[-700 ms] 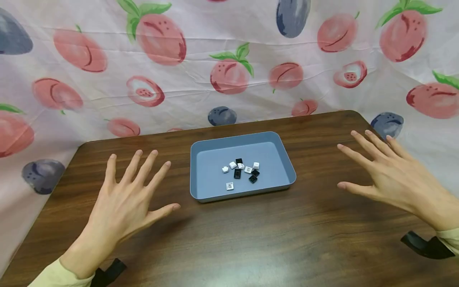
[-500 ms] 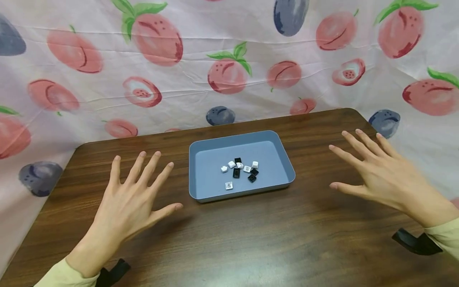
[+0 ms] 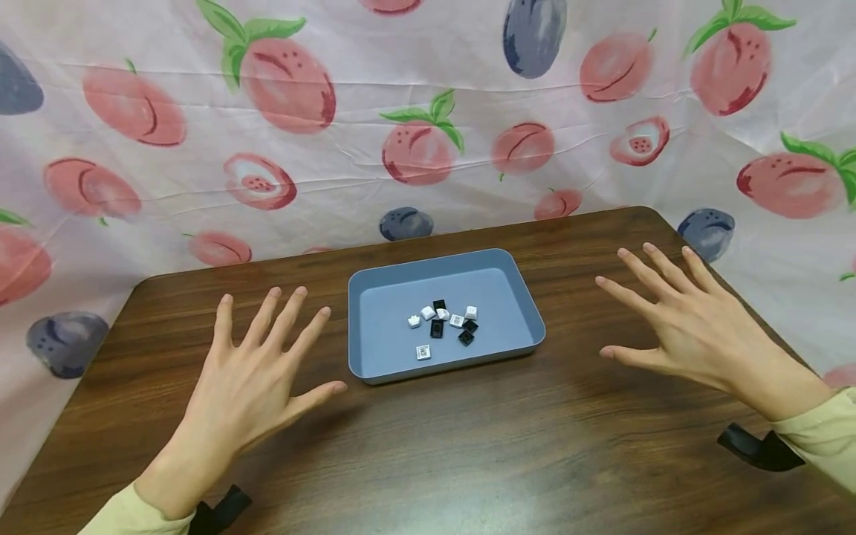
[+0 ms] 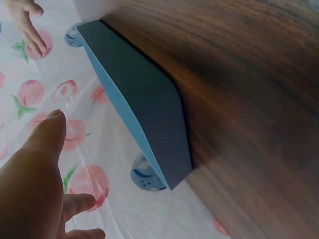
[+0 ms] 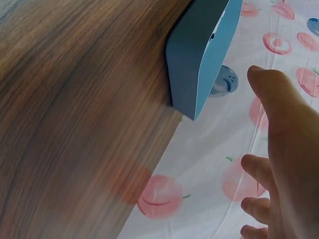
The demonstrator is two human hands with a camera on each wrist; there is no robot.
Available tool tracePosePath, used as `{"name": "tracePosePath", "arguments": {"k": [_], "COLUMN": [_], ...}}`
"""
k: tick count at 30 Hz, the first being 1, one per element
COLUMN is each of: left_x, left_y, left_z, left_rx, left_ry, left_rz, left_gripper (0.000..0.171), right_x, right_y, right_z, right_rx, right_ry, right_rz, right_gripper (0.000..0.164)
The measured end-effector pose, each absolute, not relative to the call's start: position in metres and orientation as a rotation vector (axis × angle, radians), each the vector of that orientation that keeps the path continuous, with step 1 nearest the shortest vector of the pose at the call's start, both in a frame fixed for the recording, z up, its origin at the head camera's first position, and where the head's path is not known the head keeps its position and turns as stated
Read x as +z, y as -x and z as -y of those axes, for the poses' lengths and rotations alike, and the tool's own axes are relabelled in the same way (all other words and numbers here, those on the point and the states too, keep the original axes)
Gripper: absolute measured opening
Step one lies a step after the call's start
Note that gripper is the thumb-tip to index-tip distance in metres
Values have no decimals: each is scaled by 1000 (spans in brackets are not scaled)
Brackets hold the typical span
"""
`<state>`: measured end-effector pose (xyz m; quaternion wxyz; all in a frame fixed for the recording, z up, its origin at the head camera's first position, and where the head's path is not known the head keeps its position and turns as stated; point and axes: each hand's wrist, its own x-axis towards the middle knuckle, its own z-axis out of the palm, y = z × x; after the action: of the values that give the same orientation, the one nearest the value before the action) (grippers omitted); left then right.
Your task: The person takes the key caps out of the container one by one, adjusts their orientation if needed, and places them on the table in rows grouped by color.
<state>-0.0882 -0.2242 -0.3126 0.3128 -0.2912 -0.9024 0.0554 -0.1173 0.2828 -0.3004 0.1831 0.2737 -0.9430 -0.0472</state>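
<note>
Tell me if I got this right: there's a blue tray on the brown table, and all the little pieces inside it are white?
Not quite: the pieces aren't all white. The head view shows black pieces in there as well as white pieces. The rest is right: they're inside a blue tray on the brown table.
</note>
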Motion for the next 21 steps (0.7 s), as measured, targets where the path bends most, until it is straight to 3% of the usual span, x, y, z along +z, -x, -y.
{"name": "tracePosePath", "arguments": {"k": [8, 14, 21], "left_x": [-320, -328, -340], "left_y": [86, 86, 96], "left_z": [221, 210, 195], "left_rx": [133, 58, -8], "left_ry": [719, 680, 649], "left_rz": [2523, 2754, 2835], "left_gripper": [97, 85, 82], "right_x": [-309, -314, -320], "right_y": [121, 124, 133], "right_z": [-255, -230, -206], "right_rx": [-38, 98, 247], "right_ry": [-834, -913, -987], "right_rz": [2753, 2757, 2747], "right_gripper": [86, 80, 67]}}
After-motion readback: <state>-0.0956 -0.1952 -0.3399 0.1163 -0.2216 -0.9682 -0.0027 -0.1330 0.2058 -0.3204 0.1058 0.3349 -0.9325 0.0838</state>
